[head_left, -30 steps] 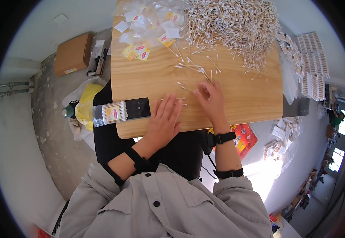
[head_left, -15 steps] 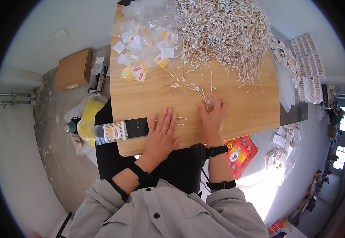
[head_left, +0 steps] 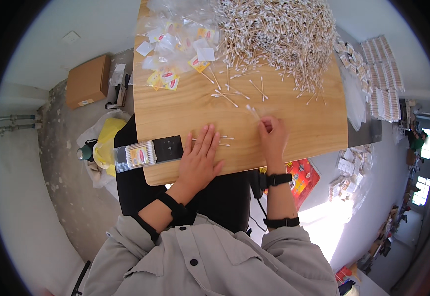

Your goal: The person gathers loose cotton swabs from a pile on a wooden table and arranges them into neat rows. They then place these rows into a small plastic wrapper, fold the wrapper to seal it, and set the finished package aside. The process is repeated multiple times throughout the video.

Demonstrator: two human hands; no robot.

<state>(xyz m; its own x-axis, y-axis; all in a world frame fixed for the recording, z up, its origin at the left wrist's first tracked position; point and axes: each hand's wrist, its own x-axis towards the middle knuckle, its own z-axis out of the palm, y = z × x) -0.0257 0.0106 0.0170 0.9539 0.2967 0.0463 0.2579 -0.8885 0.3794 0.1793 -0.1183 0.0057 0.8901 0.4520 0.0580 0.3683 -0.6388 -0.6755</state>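
Note:
My left hand [head_left: 201, 157] lies flat near the front edge of the wooden table, fingers stretched out. A few cotton swabs [head_left: 224, 140] poke out from under its fingers; the rest of them is hidden. My right hand [head_left: 274, 139] is closed in a pinch on cotton swabs [head_left: 253, 112], whose blurred white tips point up and left. How many it holds is not clear. Beyond it, several loose cotton swabs [head_left: 231, 93] are scattered in front of a large heap of cotton swabs [head_left: 279, 39]. Left of my left hand, a filled clear packet of cotton swabs [head_left: 141, 155] rests on a black strip [head_left: 168, 148].
Clear plastic bags [head_left: 178, 29] and yellow-and-white cards [head_left: 163, 79] lie at the table's far left. A brown cardboard box [head_left: 88, 81] sits on the floor at left. Stacked packets [head_left: 384, 74] stand beyond the right edge. A red bag [head_left: 301, 180] lies below the table's front right.
My right hand has closed from an open pinch onto cotton swabs and drawn them slightly right, away from the loose ones. My left hand stays flat in place.

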